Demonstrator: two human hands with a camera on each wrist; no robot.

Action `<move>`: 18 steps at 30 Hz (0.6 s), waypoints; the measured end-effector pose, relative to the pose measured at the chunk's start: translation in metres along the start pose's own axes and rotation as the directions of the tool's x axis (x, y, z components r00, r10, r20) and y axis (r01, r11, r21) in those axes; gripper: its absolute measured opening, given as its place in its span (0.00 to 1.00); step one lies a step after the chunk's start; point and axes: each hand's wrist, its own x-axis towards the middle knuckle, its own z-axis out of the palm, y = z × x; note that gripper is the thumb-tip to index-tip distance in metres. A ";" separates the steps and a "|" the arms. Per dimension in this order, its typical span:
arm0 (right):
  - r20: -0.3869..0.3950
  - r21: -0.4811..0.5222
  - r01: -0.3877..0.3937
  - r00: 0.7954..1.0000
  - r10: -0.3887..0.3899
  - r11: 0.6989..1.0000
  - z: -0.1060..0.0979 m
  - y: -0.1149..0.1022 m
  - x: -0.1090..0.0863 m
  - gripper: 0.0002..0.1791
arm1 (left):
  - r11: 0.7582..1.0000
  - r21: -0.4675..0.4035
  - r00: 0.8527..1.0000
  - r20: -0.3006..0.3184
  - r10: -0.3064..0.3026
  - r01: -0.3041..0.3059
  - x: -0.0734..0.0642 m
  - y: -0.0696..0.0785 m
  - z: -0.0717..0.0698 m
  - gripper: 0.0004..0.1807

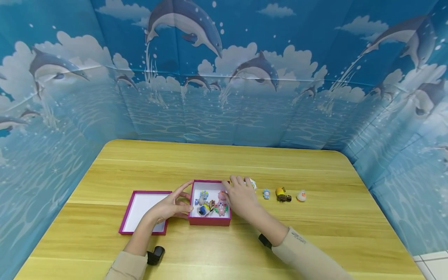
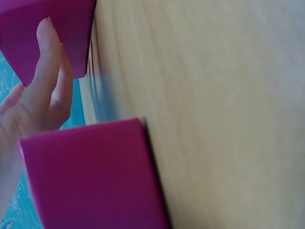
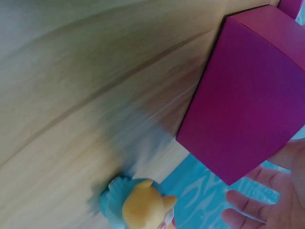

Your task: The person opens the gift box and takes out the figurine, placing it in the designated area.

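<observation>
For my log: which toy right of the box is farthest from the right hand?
The white toy at the row's right end; the blue toy, yellow toy and partly hidden toy sit nearer the right hand.

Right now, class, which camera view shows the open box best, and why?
The head view, because it looks down into the box, showing its white inside and the toys lying there. The left wrist and right wrist views show only its magenta outside, partly cut off by the picture edge, with none of the contents.

Blue dolphin-print curtain (image 1: 224, 116) behind wood-grain table (image 1: 297, 249); white floor tiles (image 1: 437, 268), right.
</observation>
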 end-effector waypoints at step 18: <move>0.190 -0.080 -0.085 0.977 0.099 0.993 0.002 -0.014 0.013 0.21 | 1.000 0.007 1.000 0.001 0.003 -0.003 -0.001 0.000 0.000 0.46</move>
